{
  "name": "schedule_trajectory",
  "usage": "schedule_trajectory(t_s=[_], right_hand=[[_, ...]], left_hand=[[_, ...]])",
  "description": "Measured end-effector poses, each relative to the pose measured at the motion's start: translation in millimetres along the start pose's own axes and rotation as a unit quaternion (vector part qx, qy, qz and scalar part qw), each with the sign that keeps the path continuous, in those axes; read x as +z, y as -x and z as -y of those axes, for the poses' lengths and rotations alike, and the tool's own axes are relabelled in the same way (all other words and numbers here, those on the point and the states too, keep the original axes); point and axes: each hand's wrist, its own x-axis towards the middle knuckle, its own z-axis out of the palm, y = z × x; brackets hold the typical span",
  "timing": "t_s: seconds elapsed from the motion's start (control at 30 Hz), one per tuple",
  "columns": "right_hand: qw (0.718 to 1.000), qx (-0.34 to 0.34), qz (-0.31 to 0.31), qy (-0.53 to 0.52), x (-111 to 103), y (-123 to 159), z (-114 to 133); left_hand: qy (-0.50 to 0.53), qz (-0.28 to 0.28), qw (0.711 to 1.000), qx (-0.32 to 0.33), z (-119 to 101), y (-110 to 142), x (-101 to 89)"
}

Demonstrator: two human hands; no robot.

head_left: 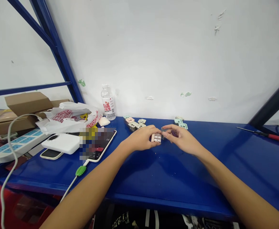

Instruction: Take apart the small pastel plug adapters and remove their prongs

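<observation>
My left hand (pixel 143 138) is closed round a small pink block with metal blades (pixel 156 137), like a pencil sharpener, held just above the blue shelf top (pixel 168 171). My right hand (pixel 181 138) meets it from the right, fingers pinched at the block's right end on a tiny part I cannot make out. Behind the left hand lie several pink and pale green blocks (pixel 134 123) in a cluster. Two or three mint ones (pixel 180 122) lie behind the right hand.
A water bottle (pixel 108 102) stands by the white wall. To the left lie a phone on a cable (pixel 101 146), a white power bank (pixel 61 143), a power strip (pixel 15 144), a plastic bag (pixel 70 119) and cardboard boxes (pixel 22 109). A red-handled screwdriver (pixel 265 135) lies far right.
</observation>
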Motion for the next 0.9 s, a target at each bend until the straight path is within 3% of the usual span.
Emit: schedule_trajectory(t_s=[0.2,0.37,0.5,0.77,0.9], right_hand=[[0.995,0.016,-0.091,0.023,-9.3,-2.9,-0.7],[0.959,-0.017,-0.159,0.234,-14.3,-0.5,-0.6],[0.966,0.019,-0.126,0.224,-17.3,0.5,0.6],[0.998,-0.017,0.001,0.062,-1.3,2.7,4.1],[0.999,-0.018,0.017,0.022,3.2,5.0,5.6]], left_hand=[[-0.020,-0.028,0.998,-0.045,7.0,0.2,-9.6],[-0.023,-0.042,0.996,-0.069,5.9,0.1,-15.6],[-0.018,-0.035,0.997,-0.066,5.1,0.7,-15.8],[-0.024,-0.016,0.998,-0.058,9.2,1.7,-11.6],[-0.046,-0.006,0.998,-0.035,9.5,1.9,-9.8]])
